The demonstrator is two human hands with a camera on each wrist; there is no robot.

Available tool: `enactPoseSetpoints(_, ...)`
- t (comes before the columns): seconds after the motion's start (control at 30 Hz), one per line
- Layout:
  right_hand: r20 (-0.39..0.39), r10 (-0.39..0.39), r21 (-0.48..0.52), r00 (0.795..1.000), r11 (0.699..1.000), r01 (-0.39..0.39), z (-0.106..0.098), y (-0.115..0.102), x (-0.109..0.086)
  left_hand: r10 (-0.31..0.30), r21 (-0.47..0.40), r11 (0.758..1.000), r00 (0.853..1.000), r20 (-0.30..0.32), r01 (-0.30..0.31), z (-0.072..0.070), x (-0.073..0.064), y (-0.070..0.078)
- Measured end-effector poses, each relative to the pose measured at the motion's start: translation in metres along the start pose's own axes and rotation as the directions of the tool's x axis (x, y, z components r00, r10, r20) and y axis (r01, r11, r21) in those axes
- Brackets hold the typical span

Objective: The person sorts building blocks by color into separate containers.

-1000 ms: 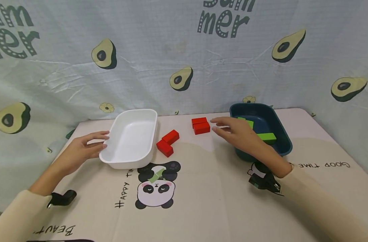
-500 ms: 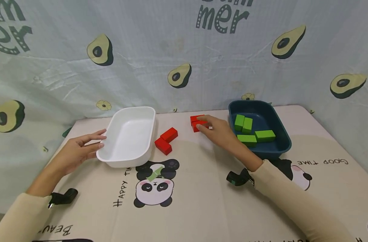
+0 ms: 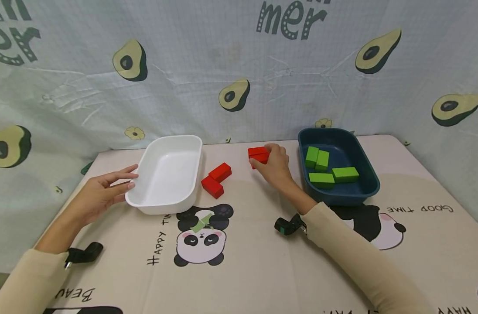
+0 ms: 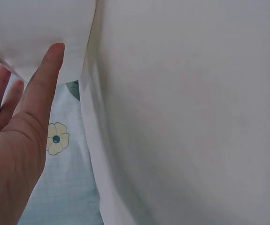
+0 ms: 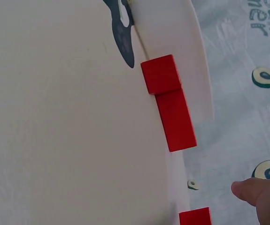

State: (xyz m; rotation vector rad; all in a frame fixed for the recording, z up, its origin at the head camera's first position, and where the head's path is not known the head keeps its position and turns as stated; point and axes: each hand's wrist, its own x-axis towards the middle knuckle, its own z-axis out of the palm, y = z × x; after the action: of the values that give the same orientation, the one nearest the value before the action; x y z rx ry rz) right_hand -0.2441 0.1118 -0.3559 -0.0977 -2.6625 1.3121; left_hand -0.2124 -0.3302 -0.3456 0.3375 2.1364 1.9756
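Observation:
My left hand (image 3: 97,196) has its fingertips at the left rim of a white rectangular tub (image 3: 168,174). In the left wrist view its fingers lie loosely extended by the tub's edge. My right hand (image 3: 276,168) reaches over two red blocks (image 3: 258,153) at the table's back, thumb in front and index finger toward the rear. In the right wrist view the thumb (image 5: 257,190) looks apart from a red block (image 5: 195,216); the other fingers are out of frame. Two more red blocks (image 3: 215,181) touch each other beside the tub.
A dark blue tub (image 3: 368,183) stands at the back right with several green blocks (image 3: 321,179) inside. A printed cloth (image 3: 254,244) covers the table. Behind its back edge hangs an avocado-patterned curtain (image 3: 184,91). A small black device (image 3: 288,225) sits at each wrist.
My right hand has moved left from over the dark blue tub to the two red blocks at the back. My left hand stays at the white tub, and the blocks have not visibly shifted.

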Motion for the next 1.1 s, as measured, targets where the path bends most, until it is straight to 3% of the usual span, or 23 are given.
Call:
enactPoseSetpoints(0.17,-0.059,0.082,-0.077,0.995,0.993,-0.086,0.008,0.001,0.005,-0.012,-0.006,1.0,1.0,-0.006,0.012,0.002,0.0,0.002)
enactPoseSetpoints(0.33,-0.052,0.139,-0.221,0.989,0.964,-0.147,0.015,0.004,0.014,-0.014,0.004,1.0,1.0,-0.013,0.014,0.001,-0.002,0.004)
enactPoseSetpoints(0.43,-0.041,0.167,-0.235,0.985,0.957,-0.172,0.018,0.005,0.017,-0.014,0.021,1.0,1.0,-0.014,0.014,0.001,-0.002,0.004)
enactPoseSetpoints(0.57,0.013,0.191,-0.159,0.981,0.969,-0.187,0.016,0.006,0.016,-0.018,0.035,0.999,1.0,-0.01,0.019,0.001,-0.001,0.003)
enactPoseSetpoints(0.7,0.155,0.165,-0.038,0.974,0.986,-0.161,0.007,0.009,0.012,-0.029,0.037,0.999,0.999,-0.016,0.03,0.002,0.0,0.004)
enactPoseSetpoints(0.83,0.279,0.122,0.071,0.952,0.987,-0.147,0.0,0.016,0.009,-0.044,0.051,0.998,0.999,-0.026,0.045,0.002,-0.001,0.005)
enactPoseSetpoints(0.93,0.318,0.106,0.115,0.942,0.982,-0.149,-0.003,0.021,0.009,-0.06,0.059,0.996,0.998,-0.035,0.062,0.002,-0.001,0.005)
enactPoseSetpoints(1.1,0.329,0.073,0.138,0.941,0.983,-0.125,-0.004,0.026,0.012,-0.073,0.059,0.995,0.996,-0.045,0.076,0.003,0.0,0.005)
